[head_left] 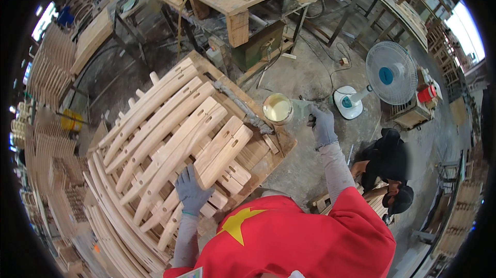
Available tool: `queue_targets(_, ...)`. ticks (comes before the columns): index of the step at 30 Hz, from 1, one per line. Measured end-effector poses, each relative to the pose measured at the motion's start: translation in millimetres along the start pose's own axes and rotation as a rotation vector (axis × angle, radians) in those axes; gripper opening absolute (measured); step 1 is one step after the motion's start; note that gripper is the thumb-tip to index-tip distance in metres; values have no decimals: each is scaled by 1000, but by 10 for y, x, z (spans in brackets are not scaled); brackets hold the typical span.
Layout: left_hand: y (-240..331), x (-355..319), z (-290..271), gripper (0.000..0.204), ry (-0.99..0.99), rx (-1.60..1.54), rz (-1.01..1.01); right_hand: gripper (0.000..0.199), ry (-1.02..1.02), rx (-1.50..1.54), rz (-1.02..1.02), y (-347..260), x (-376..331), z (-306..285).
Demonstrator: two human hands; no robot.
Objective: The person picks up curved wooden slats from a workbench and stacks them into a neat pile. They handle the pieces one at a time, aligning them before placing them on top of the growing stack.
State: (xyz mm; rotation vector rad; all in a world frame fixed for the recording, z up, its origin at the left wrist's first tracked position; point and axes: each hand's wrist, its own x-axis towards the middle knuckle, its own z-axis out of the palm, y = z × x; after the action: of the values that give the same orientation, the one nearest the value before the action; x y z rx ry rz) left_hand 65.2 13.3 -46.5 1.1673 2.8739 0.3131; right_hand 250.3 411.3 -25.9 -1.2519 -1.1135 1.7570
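Observation:
My left hand (193, 190), in a grey glove, lies with fingers stretched out over the curved wooden slats (178, 151) stacked in front of me. The slats are pale, with dark holes and slots cut near their ends. Out to the right, my right hand (324, 127), also gloved, has its fingers curled; what they hold, if anything, is too small to tell. Just left of that hand stands a round tub (277, 108) of pale yellow liquid, at the far edge of the wooden work table (287, 146). A faint, pale see-through shape shows between hand and tub.
A white pedestal fan (391, 73) stands on the floor at the right. Nearby, a person in black (387, 161) bends low. Across the far side is a workbench (227, 1) with tools and boards. Stacked wooden parts (49, 81) line the left; cables lie on the floor.

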Motion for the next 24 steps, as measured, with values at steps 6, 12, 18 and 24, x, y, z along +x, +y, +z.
queue_targets(6, 15, 23, -72, 98, -20, -28, 31, 16, -31, -5, -41, -219, -94, 17)
queue_targets(12, 10, -31, -44, 96, 42, -28, 32, 18, -46, -158, -145, -693, -296, 194)
queue_targets(18, -3, 9, -29, 99, 27, -42, 64, 17, -51, -123, -78, -280, -438, 79)
queue_targets(24, -27, -28, 0, 99, 16, -26, 39, 15, 2, -144, 43, -16, -385, 43)
